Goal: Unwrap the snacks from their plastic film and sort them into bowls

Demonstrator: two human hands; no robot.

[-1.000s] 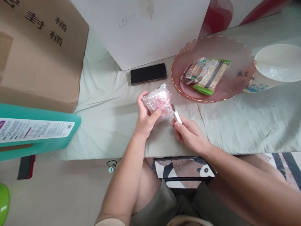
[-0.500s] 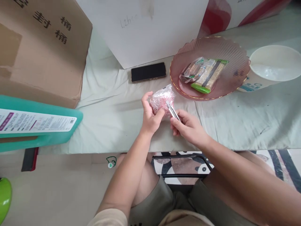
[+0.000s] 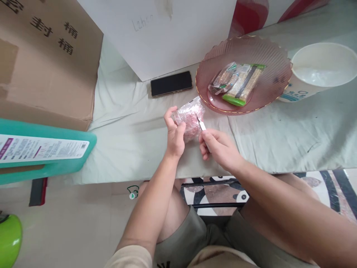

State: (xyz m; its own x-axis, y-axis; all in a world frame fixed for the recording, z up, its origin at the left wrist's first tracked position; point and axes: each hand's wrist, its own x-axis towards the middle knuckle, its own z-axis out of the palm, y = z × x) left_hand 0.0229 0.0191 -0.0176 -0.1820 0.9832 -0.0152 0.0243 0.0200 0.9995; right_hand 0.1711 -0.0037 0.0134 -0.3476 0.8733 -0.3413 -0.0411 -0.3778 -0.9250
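My left hand [image 3: 176, 134] is closed around a pink bundle in clear, shiny plastic wrap [image 3: 192, 118], thumb lying across its front; what is inside is blurred. In my right hand [image 3: 216, 145] is a slim utility knife [image 3: 202, 125] with a light handle. Its dark, pointed blade tip is at the right side of the wrapped bundle, though I cannot tell whether it touches. Both hands are over the cloth-covered table, just in front of a pink ribbed bowl [image 3: 267, 83]. A snack pack with green ends [image 3: 242, 87] and another clear packet [image 3: 223, 78] lie in that bowl.
Behind the hands lies a black phone [image 3: 171, 84], beside a large white box [image 3: 167, 41]. At right stands a white paper tub [image 3: 301, 89]. A cardboard box [image 3: 55, 74] and a teal jug [image 3: 64, 165] occupy the left. The pale tablecloth [image 3: 125, 149] is wrinkled.
The knife has turned, so its pointed blade now shows in profile against the wrap. My left thumb has shifted left on the bundle. The whole view has moved slightly.
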